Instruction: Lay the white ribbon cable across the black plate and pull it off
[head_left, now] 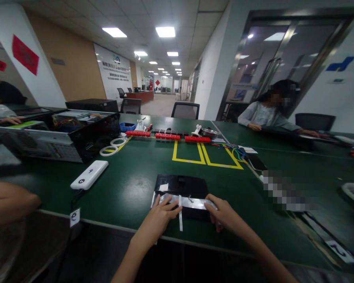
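Observation:
In front of me on the green table [129, 208] lies a black plastic piece [194, 184], glossy and flat, with a white patch on its upper left. A silver strip [193, 202] runs across its near part. A narrow white strip of tape [181, 222] crosses the silver one and hangs down toward me. My left hand [159, 218] rests on the silver strip's left half with its fingers stretched out. At the right end, my right hand [225, 214] grips the black piece, thumb on top and fingers curled below the edge.
A white power bank [90, 175] and two white rings [108, 151] lie left, beside an opened computer case [76, 137]. Red terminal strips [167, 136] line the back, behind yellow taped outlines [206, 162]. Colored wires [238, 153] lie right. One person [265, 112] sits across; others are left.

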A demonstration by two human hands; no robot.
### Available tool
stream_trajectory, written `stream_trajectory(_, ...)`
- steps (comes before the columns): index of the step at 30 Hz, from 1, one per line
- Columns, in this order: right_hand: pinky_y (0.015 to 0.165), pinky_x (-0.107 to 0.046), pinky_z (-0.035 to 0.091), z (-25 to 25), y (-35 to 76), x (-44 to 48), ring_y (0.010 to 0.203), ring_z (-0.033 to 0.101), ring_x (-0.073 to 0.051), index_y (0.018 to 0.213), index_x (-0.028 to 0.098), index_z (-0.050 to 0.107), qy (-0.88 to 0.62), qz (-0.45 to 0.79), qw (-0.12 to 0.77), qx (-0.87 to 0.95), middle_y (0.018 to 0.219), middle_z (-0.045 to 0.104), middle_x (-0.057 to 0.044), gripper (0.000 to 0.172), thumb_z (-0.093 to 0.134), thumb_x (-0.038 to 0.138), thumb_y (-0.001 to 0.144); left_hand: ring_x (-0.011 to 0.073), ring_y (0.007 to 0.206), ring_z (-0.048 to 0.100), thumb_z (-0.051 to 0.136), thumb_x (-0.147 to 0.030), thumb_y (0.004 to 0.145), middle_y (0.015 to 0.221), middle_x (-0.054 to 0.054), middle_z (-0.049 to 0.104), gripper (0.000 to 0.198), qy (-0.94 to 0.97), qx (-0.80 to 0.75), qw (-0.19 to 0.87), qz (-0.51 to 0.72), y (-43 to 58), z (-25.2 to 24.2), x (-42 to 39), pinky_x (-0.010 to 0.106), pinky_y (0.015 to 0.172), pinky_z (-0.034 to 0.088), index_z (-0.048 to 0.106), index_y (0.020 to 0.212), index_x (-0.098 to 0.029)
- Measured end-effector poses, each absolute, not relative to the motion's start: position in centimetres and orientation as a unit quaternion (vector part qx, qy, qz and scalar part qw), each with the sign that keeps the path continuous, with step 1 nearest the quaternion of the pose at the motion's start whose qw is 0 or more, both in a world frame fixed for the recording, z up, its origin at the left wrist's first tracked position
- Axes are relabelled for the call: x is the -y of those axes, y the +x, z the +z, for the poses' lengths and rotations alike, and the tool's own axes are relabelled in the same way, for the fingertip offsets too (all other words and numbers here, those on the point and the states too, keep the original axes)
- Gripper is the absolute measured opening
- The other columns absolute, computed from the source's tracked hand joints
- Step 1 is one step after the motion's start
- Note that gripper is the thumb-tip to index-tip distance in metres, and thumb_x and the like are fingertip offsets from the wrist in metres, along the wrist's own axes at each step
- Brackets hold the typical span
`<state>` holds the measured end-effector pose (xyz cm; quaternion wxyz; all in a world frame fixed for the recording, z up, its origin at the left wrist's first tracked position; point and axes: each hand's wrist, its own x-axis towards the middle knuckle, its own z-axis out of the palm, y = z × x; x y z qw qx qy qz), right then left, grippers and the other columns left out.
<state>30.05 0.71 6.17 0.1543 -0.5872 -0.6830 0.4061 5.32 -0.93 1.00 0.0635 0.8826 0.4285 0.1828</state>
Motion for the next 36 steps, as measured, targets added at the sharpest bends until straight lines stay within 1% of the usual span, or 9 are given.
stream_trajectory(3,0.042,-0.022,0.037,6.6,30.3,-0.8,0.041,0.054,-0.011,0.090,0.022,0.052,-0.605,0.291,0.163,0.723,0.074,0.063,-0.002,0.026,0.039,0.045,0.084,0.0275,0.127,0.039,0.043,-0.005,0.086,0.131,0.003,0.053,0.048,0.883,-0.432,0.065,0.174,5.5,1.6,0.6,0.061,0.101,0.024,0.050,0.125,-0.032)
stream_trajectory(6,0.052,-0.025,0.040,7.0,30.3,-0.6,0.057,0.059,-0.014,0.093,0.022,0.058,-0.610,0.205,0.175,0.745,0.093,0.063,-0.007,0.027,0.043,0.043,0.083,0.0278,0.128,0.037,0.043,-0.006,0.086,0.132,0.003,0.051,0.048,0.886,-0.425,0.056,0.177,5.5,2.0,0.8,0.060,0.102,0.023,0.048,0.127,-0.030)
stream_trajectory(11,0.061,-0.028,0.038,7.1,30.3,-0.5,0.075,0.060,-0.022,0.096,0.021,0.057,-0.620,0.169,0.146,0.752,0.087,0.064,-0.008,0.026,0.043,0.039,0.084,0.0282,0.126,0.040,0.047,-0.016,0.087,0.130,0.005,0.054,0.038,0.888,-0.416,0.050,0.189,5.5,2.4,1.1,0.060,0.101,0.025,0.052,0.124,-0.027)
stream_trajectory(19,0.057,-0.026,0.037,5.6,30.7,-1.5,0.067,0.058,-0.018,0.091,0.019,0.056,-0.619,0.210,0.145,0.743,0.072,0.061,-0.003,0.020,0.045,0.034,0.082,0.0280,0.124,0.042,0.046,-0.021,0.089,0.128,0.004,0.056,0.034,0.877,-0.432,0.067,0.201,6.0,3.0,1.2,0.061,0.101,0.025,0.054,0.121,-0.027)
stream_trajectory(25,0.063,-0.027,0.043,6.0,30.0,-0.8,0.078,0.062,-0.019,0.098,0.022,0.057,-0.633,0.150,0.116,0.751,0.087,0.065,-0.004,0.021,0.044,0.032,0.084,0.0208,0.128,0.038,0.040,-0.030,0.093,0.136,0.003,0.047,0.042,0.853,-0.443,0.111,0.253,4.3,2.9,1.5,0.053,0.107,0.020,0.037,0.135,-0.028)
stream_trajectory(28,0.070,-0.031,0.047,6.1,29.7,-0.5,0.087,0.061,-0.022,0.112,0.021,0.057,-0.625,0.063,0.095,0.772,0.101,0.062,-0.009,0.031,0.042,0.030,0.086,0.0193,0.125,0.043,0.038,-0.030,0.093,0.131,0.003,0.053,0.038,0.816,-0.486,0.092,0.299,1.7,2.4,1.5,0.050,0.107,0.024,0.045,0.130,-0.028)
stream_trajectory(31,0.087,-0.038,0.045,5.6,29.8,-1.0,0.107,0.055,-0.024,0.124,0.021,0.053,-0.568,0.004,0.090,0.818,0.120,0.055,-0.013,0.040,0.041,0.026,0.086,0.0208,0.117,0.051,0.039,-0.032,0.092,0.120,0.003,0.061,0.033,0.773,-0.540,0.053,0.330,-1.2,1.4,1.2,0.047,0.103,0.032,0.057,0.118,-0.025)
stream_trajectory(33,0.099,-0.043,0.036,5.0,30.2,-1.5,0.122,0.043,-0.024,0.128,0.023,0.050,-0.518,0.004,0.090,0.851,0.133,0.047,-0.010,0.043,0.040,0.021,0.086,0.0217,0.112,0.055,0.041,-0.034,0.091,0.116,0.004,0.064,0.031,0.748,-0.564,0.027,0.349,-2.7,0.5,0.9,0.046,0.102,0.035,0.061,0.113,-0.024)
stream_trajectory(36,0.105,-0.044,0.030,4.3,30.8,-2.1,0.130,0.033,-0.020,0.133,0.024,0.043,-0.484,0.038,0.077,0.871,0.141,0.039,-0.004,0.046,0.035,0.020,0.088,0.0225,0.109,0.058,0.042,-0.035,0.090,0.112,0.006,0.066,0.032,0.725,-0.586,0.009,0.361,-3.7,-0.4,0.8,0.044,0.099,0.039,0.063,0.110,-0.021)
